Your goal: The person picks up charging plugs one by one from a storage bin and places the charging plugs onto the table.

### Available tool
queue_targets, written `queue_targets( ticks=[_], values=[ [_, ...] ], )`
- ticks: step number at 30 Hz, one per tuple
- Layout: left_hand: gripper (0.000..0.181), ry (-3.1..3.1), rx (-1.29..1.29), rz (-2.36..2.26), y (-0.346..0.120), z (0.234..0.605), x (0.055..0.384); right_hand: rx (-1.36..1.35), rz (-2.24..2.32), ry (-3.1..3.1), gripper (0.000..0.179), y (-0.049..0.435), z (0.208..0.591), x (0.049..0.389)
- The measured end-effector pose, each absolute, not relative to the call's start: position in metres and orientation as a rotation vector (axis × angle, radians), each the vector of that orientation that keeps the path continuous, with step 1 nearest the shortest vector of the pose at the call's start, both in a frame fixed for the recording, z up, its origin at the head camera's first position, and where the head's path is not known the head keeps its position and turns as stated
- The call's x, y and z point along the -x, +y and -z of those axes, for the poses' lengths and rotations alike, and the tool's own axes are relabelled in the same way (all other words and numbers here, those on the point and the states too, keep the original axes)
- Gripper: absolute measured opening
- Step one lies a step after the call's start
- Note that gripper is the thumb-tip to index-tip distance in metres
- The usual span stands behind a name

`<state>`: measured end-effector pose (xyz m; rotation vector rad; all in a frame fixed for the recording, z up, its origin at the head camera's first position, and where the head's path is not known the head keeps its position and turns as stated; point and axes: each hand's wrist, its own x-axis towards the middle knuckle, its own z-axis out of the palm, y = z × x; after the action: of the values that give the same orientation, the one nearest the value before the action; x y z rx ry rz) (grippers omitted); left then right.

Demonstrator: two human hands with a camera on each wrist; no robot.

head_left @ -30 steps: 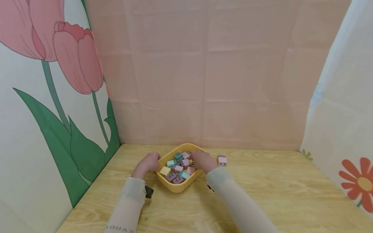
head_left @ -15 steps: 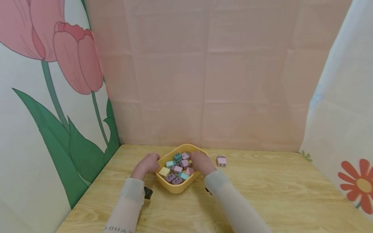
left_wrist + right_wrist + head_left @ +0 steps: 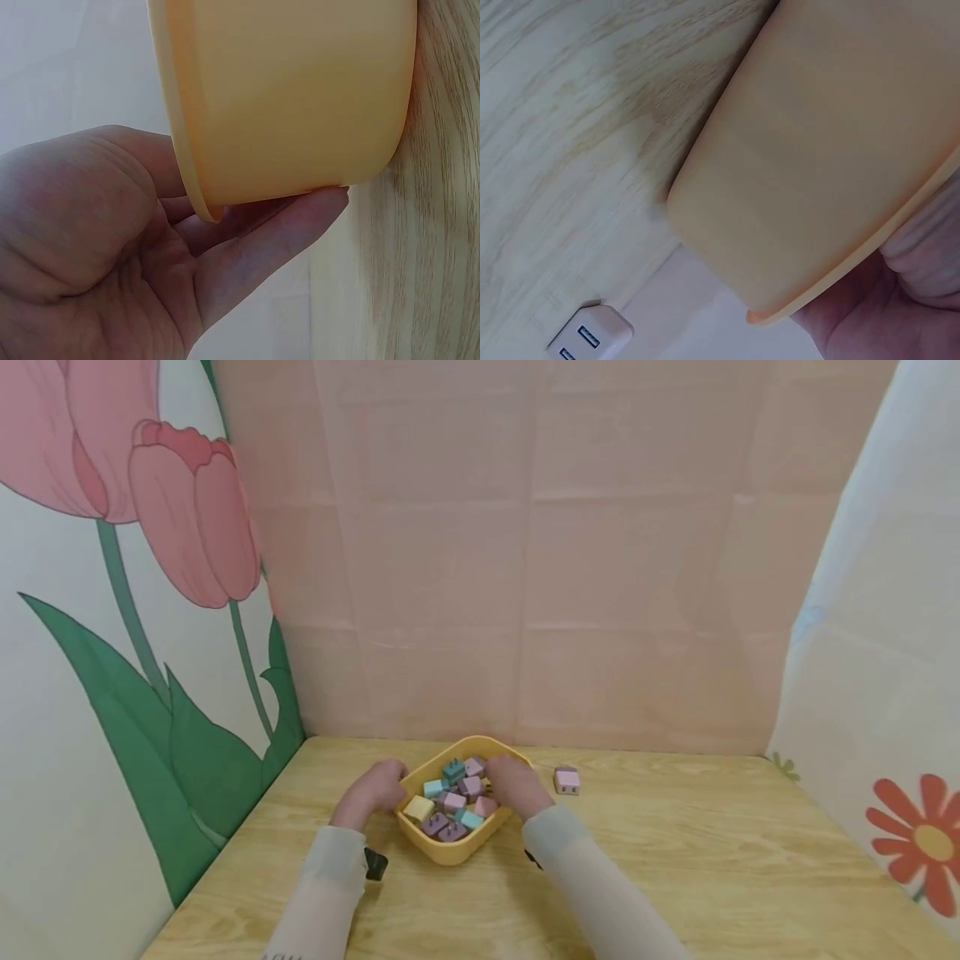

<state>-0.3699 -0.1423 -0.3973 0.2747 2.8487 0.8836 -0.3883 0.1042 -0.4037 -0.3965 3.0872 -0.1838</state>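
Note:
A yellow plastic box [image 3: 448, 853] stands on the table, filled with several small plug chargers, among them a yellow one [image 3: 419, 808], a teal one [image 3: 453, 769] and a purple one [image 3: 452, 832]. At its left side my left hand [image 3: 378, 789] grips the rim. The left wrist view has the fingers of that hand [image 3: 97, 247] against the outside of the box wall [image 3: 300, 97], the thumb passing behind the rim. My right hand [image 3: 519, 785] reaches over the right rim into the box. Its fingertips are hidden, so what they touch cannot be made out.
A lone pink and purple charger [image 3: 567, 782] lies on the wooden table [image 3: 675, 852], right of the box. Its two ports face the right wrist camera. Behind the table hangs a pink cloth [image 3: 615, 568]; a tulip-printed panel [image 3: 82, 760] borders the left.
The head view has shifted a little, moving the scene slightly left and down. Both hands stay at the box, and the chargers in sight keep their places.

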Motion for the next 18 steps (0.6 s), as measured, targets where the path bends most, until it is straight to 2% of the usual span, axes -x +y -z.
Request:
queue_targets(
  ticks=[13,18],
  values=[
    [0.026,2.878,-0.281,-0.863,-0.1486,0.3950,0.3695,0.533,0.116,3.191,0.011,0.1004,0.4023,0.3881],
    [0.024,2.859,-0.287,-0.875,-0.1495,0.3970,0.3675,0.544,0.204,3.202,0.018,0.1045,0.4037,0.3869]
  ],
)
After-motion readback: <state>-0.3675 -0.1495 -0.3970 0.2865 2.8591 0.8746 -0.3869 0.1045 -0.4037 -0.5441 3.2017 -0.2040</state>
